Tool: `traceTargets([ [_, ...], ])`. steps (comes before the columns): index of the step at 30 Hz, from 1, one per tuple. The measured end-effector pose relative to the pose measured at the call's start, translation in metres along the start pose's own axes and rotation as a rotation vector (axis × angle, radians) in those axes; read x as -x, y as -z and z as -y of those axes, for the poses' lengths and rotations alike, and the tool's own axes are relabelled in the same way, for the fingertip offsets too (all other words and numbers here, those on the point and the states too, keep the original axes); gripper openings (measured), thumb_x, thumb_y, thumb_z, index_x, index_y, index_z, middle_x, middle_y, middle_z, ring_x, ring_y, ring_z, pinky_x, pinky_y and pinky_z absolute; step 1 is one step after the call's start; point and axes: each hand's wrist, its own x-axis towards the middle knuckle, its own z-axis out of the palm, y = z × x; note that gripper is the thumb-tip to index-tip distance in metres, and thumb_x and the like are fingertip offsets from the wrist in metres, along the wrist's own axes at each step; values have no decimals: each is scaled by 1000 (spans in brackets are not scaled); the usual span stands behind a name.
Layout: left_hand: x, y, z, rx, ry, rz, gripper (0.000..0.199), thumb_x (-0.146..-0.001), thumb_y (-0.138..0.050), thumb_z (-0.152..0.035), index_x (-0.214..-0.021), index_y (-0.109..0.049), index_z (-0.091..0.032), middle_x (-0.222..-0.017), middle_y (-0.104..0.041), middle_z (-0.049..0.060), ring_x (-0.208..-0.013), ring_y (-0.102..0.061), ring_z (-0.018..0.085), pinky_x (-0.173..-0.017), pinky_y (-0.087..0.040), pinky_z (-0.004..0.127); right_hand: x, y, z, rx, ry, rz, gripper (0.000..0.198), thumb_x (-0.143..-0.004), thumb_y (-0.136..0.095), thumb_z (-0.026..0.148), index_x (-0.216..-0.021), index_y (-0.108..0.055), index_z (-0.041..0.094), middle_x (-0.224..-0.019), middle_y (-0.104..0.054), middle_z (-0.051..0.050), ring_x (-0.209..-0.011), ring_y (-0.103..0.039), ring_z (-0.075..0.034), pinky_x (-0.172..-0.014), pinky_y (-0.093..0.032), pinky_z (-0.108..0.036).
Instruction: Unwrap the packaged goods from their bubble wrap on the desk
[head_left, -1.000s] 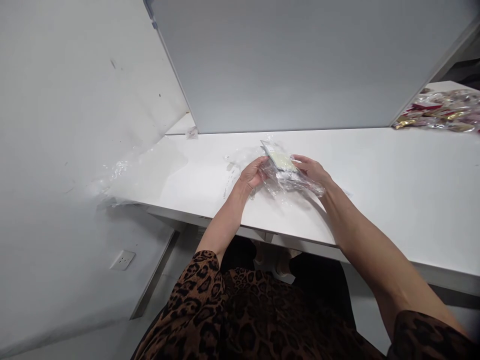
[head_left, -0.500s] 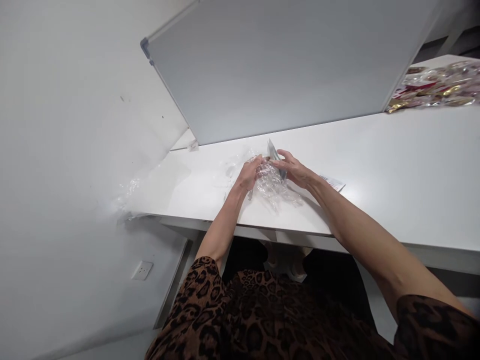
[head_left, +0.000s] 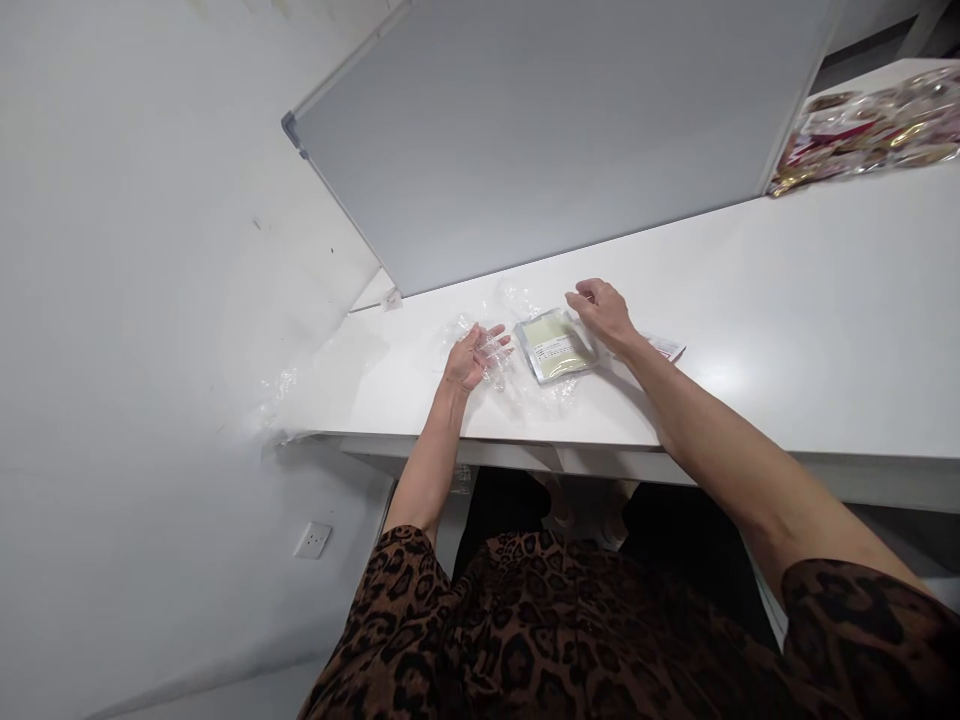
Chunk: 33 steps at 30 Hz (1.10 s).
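Note:
A flat silver-edged pouch (head_left: 556, 345) with a pale green label lies on crinkled clear plastic (head_left: 517, 388) on the white table. My left hand (head_left: 472, 358) is left of the pouch, its fingers spread and touching the clear plastic, some of which lies over them. Just beyond the pouch's upper right corner is my right hand (head_left: 604, 314), fingers loosely bent and apart, with nothing visible in them. A printed card or packet (head_left: 666, 348) lies behind my right wrist, partly hidden by it.
A large grey-white board (head_left: 555, 140) stands along the table's back edge. At the far right lies a pile of shiny wrapped packets (head_left: 870, 135). More clear plastic (head_left: 281, 410) hangs at the table's left end, beside the wall. The table's front edge (head_left: 600, 445) runs close to my body.
The pouch was held upright in my right hand and now lies flat, label up. My hands have moved apart, the left one leftward and its fingers opened. The view has tilted slightly.

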Motion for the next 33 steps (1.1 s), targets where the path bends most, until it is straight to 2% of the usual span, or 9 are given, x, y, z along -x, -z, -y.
traceTargets([
  [2,4,2,3,30,5,-24,34,-104,-53,-28,-73,-59,-16,-108,-78,12,-116,-74,26,-112,-53,50,4,1,3,138,43,99,51,-92,-54,56,-121,-67,17,-123,-68,-18,-115,-62,-35,-106,-49,-52],
  [4,8,6,7,52,1,-47,35,-105,-51,-28,-73,-60,-16,-104,-78,11,-116,-74,27,-112,-53,50,10,-1,6,295,64,203,69,-89,-57,67,-135,-62,15,-132,-64,-22,-122,-58,-39,-106,-49,-55],
  [8,12,19,22,36,-43,-153,28,-103,-55,-25,-77,-61,-16,-99,-78,10,-116,-75,26,-110,-55,48,26,-17,11,587,227,324,96,-86,-62,71,-161,-37,16,-165,-35,-24,-150,-32,-47,-117,-33,-67],
  [12,12,31,34,55,-104,-200,18,-96,-64,-25,-80,-62,-16,-97,-79,12,-112,-76,28,-106,-56,46,41,-36,12,757,399,430,88,-87,-64,52,-162,-35,17,-170,-27,-21,-157,-19,-45,-124,-21,-65],
  [16,12,37,37,70,-169,-243,15,-89,-63,-19,-74,-60,-15,-93,-79,11,-94,-79,25,-97,-58,41,46,-38,10,804,405,437,80,-84,-62,37,-158,-41,15,-166,-33,-21,-152,-29,-44,-121,-28,-63],
  [18,13,39,37,63,-209,-286,13,-85,-60,-16,-72,-59,-15,-89,-77,9,-87,-78,23,-92,-58,38,45,-36,9,800,393,405,76,-85,-59,36,-156,-42,14,-163,-36,-22,-148,-33,-45,-117,-32,-63],
  [22,20,40,40,40,-282,-329,7,-79,-60,-19,-73,-60,-15,-92,-77,11,-90,-78,25,-88,-57,37,44,-32,7,829,368,379,68,-89,-54,39,-151,-47,13,-160,-39,-24,-144,-35,-46,-112,-34,-65],
  [27,28,42,40,-2,-423,-383,7,-77,-58,-22,-75,-59,-15,-115,-75,12,-89,-78,24,-80,-57,33,46,-29,10,848,321,335,64,-92,-51,40,-148,-49,10,-157,-41,-27,-138,-39,-47,-107,-39,-64],
  [33,40,64,14,10,-478,-459,14,-79,-61,-30,-82,-59,-16,-131,-70,13,-101,-79,31,-77,-58,34,47,-22,10,963,251,280,54,-99,-40,38,-140,-55,5,-146,-49,-29,-132,-44,-45,-107,-38,-61],
])
